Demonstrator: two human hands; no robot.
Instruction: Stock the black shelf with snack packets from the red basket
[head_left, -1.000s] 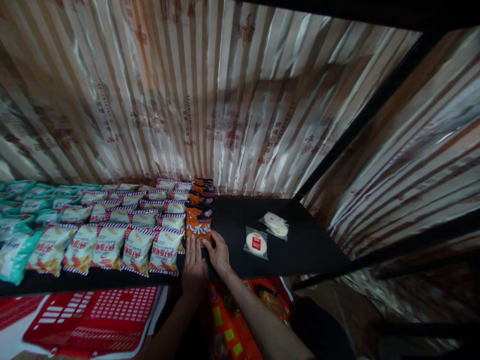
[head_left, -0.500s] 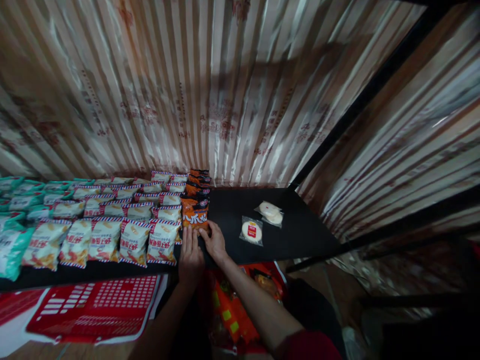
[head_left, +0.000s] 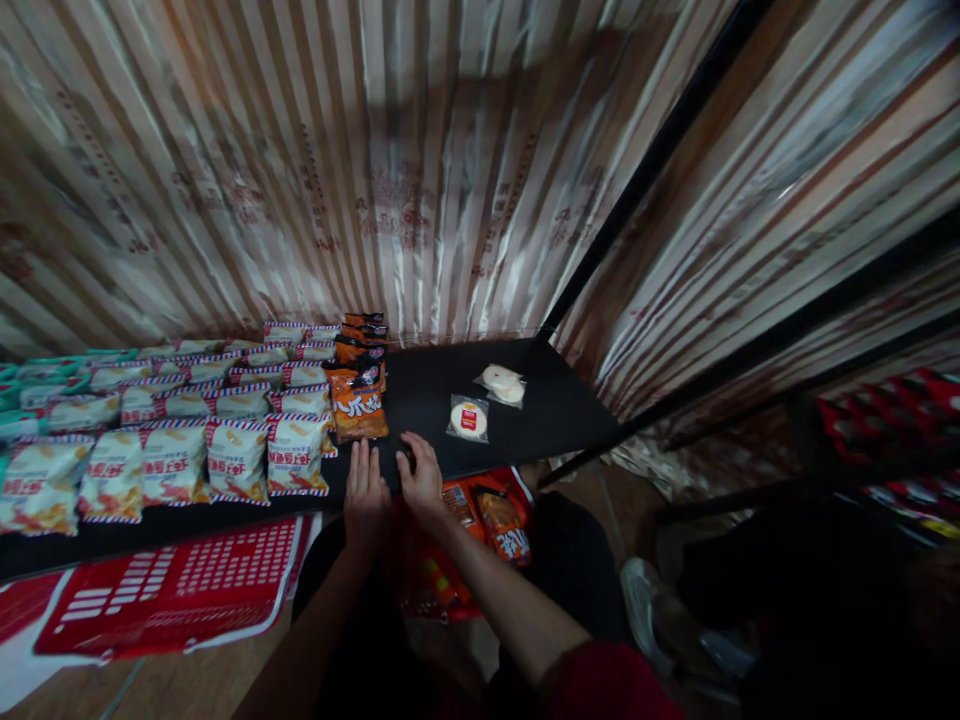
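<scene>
The grip of the left hand [head_left: 367, 505] is loose and empty, its fingers laid straight over the near edge of a black shelf [head_left: 551, 410]; the right hand [head_left: 424, 487] arches beside it, thumb and fingers parted, nothing seen between them. The orange pack [head_left: 358, 405] stands just beyond the left fingertips, by the near edge; whether they touch it cannot be told, though hands so placed would suit steadying its lower edge. It appears to lean back toward the orange packs [head_left: 365, 330] lined behind it to the far edge, which presumably prop it. Toward the left edge, white packs [head_left: 296, 450] form similar rows, printed faces turned to the near edge, probably for reading from the front. Toward the right edge, wrapped white discs [head_left: 469, 418] lie flat, seemingly too thin to stand well. Below the near edge are a red basket [head_left: 172, 590], leftward, and a red container [head_left: 519, 482] holding more orange-wrapped goods [head_left: 504, 522]
</scene>
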